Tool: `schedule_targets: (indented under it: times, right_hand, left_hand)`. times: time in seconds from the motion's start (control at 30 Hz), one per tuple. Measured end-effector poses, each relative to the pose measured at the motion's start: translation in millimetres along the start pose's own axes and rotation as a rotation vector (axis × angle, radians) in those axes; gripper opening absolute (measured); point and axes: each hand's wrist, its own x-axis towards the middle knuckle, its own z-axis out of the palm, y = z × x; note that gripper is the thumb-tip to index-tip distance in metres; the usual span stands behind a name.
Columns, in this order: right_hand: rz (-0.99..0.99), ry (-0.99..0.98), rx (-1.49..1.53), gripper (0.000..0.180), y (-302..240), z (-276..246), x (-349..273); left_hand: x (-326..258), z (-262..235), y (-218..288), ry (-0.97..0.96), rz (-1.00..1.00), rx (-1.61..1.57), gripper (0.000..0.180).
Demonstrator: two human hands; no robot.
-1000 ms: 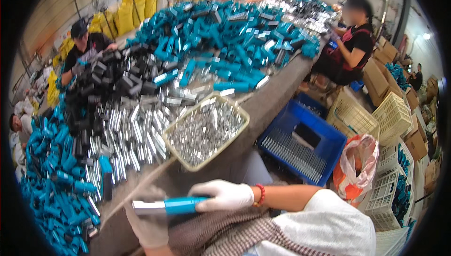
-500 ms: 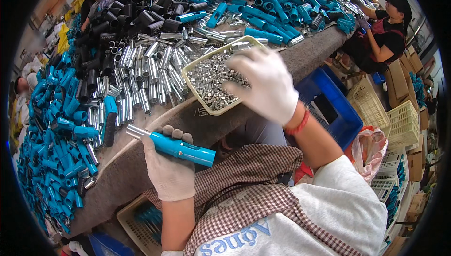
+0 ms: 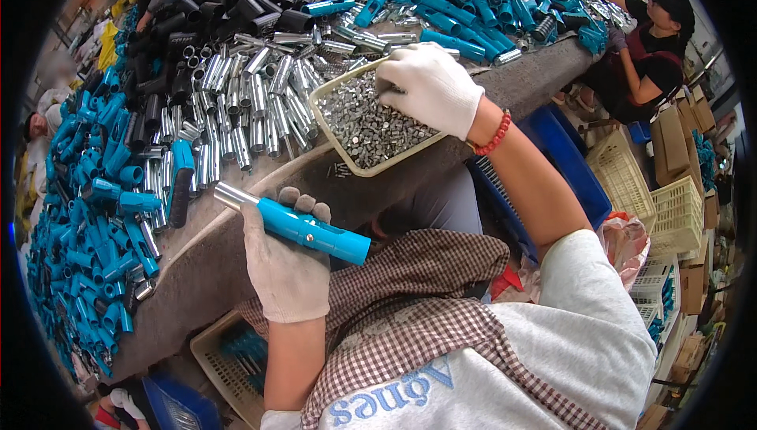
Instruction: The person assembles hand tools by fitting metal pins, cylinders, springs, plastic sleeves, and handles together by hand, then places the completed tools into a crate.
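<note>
My left hand [image 3: 288,276], in a pale work glove with grey fingertips, is closed around a teal tube [image 3: 323,238]. A shiny metal sleeve [image 3: 230,196] sticks out of the tube's upper left end, and a small round pin shows on its side. My right hand [image 3: 434,91], gloved in white, is at the far right part of a cream plastic tray [image 3: 364,170]. Its fingers are bent and drawn together over small metal pieces [image 3: 371,126] in the tray; whatever lies between the fingertips is hidden.
Metal sleeves [image 3: 260,95], black tubes [image 3: 177,43] and teal tubes [image 3: 465,16] are heaped across the table. More teal parts [image 3: 87,272] pile up at the left. Blue bins [image 3: 564,146] and cream crates [image 3: 670,209] stand at the right. A co-worker [image 3: 662,59] works at the far right.
My right hand has gone from a blurred, spread pose above the tray to bent, gathered fingers slightly farther away. The tray has shifted a little. My left hand still holds the tube.
</note>
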Motion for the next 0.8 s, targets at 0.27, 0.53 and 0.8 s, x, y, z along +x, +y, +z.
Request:
schedule_targets:
  times: [0.27, 0.53, 0.8]
  right_hand:
    - [-0.114, 0.054, -0.082, 0.024, 1.1, -9.1, -3.9]
    - [-0.094, 0.043, -0.075, 0.017, 3.4, -4.7, -2.2]
    - [-0.001, 0.152, 0.067, 0.014, -0.8, -8.4, -5.6]
  left_hand:
    - [4.8, 1.8, 6.7, 0.062, 0.02, 0.012, 0.031]
    - [7.3, 0.6, 12.0, 0.042, -0.008, -0.105, 0.034]
    - [46.0, -13.8, 17.3, -0.194, -0.107, -0.232, 0.036]
